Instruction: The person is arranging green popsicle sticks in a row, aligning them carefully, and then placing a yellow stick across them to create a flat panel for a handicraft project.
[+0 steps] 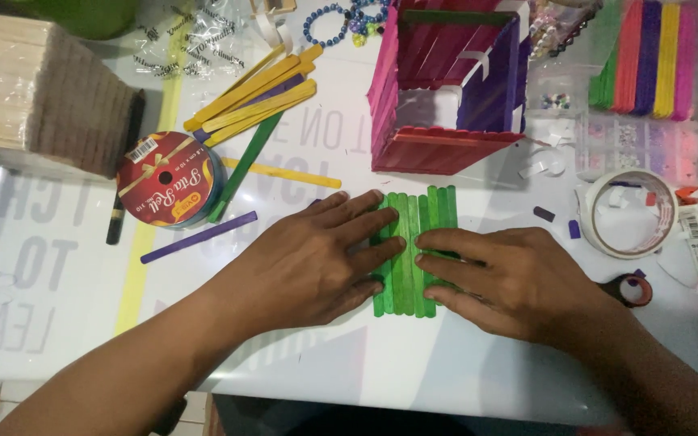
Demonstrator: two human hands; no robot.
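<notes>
Green flat wooden sticks (pixel 414 242) lie under both hands.

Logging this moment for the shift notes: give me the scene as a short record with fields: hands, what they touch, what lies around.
left hand: flat, fingers spread on the green sticks
right hand: flat, fingertips pressing the same sticks
green sticks: craft sticks laid side by side in a row on the white table
behind: stick box, pink, red and purple walls, open top
left: ribbon spool, loose yellow sticks
right: tape roll
</notes>
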